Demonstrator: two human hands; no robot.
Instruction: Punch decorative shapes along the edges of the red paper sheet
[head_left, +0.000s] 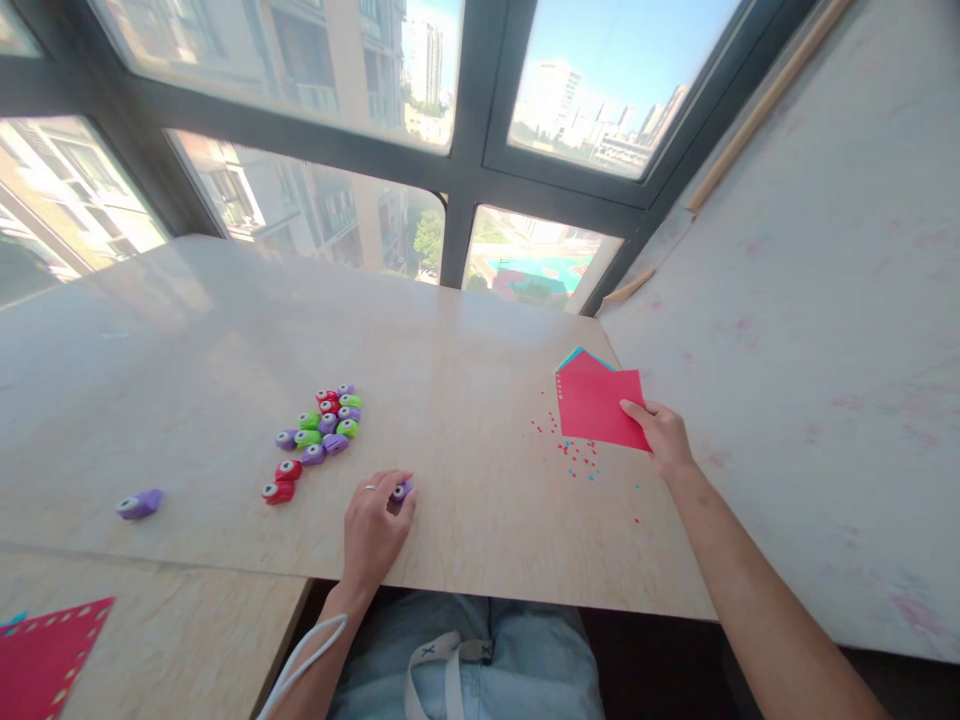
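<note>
My left hand has its fingers curled round a small purple craft punch near the table's front edge. Over at the right, my right hand pinches the right edge of a red sheet of paper, which has a row of small holes down its upper left edge. Beneath that sheet, a corner of blue paper shows at the top. Tiny red and blue paper bits are scattered just below the red sheet. Left of my left hand, several purple, green and red craft punches stand grouped together.
A lone purple punch lies far left. At the lower left, another red sheet with punched edges rests on a lower wooden surface. The table meets framed windows at the back and a patterned wall on the right.
</note>
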